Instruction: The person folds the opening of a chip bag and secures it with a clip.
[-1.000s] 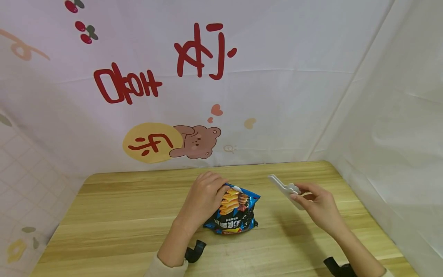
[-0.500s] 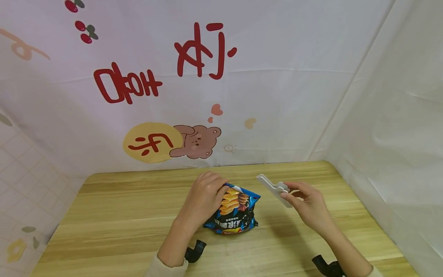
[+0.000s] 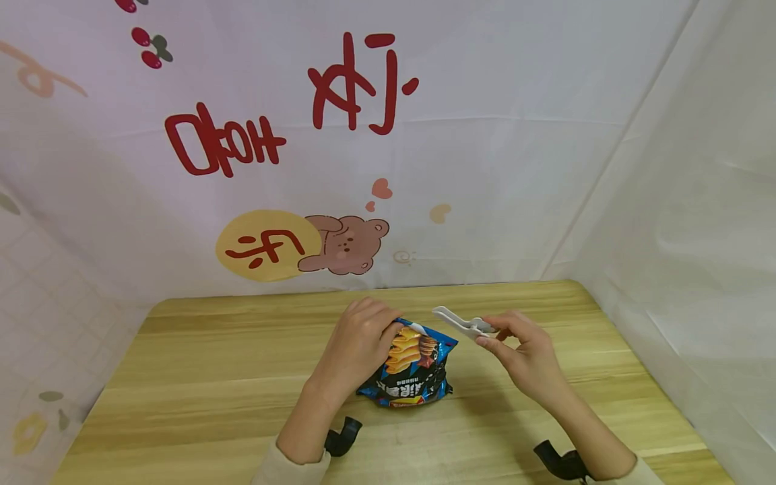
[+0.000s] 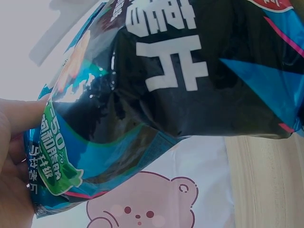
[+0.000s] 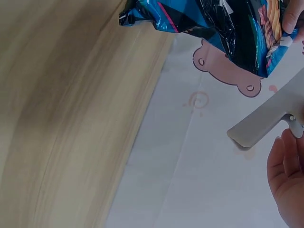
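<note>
A blue and black bag of chips (image 3: 412, 377) stands on the table, its top edge pinched by my left hand (image 3: 358, 347). In the left wrist view the bag (image 4: 175, 90) fills most of the picture, and the thumb and fingers grip its folded corner at the left. My right hand (image 3: 524, 353) pinches a white bag clip (image 3: 461, 325) between thumb and fingers. The clip is held in the air just right of the bag's top, apart from it. In the right wrist view the clip's long flat bar (image 5: 266, 116) shows, with part of the right hand (image 5: 287, 178) below.
The wooden table (image 3: 212, 377) meets a white cloth backdrop (image 3: 485, 168) printed with red characters and a bear (image 3: 351, 246). More white cloth hangs at both sides. Black curved pieces (image 3: 344, 438) sit at each wrist.
My right hand has carried the clip leftward, closer to the bag's top, and the clip has turned somewhat. The left hand and bag stay nearly where they were; the head view has shifted slightly.
</note>
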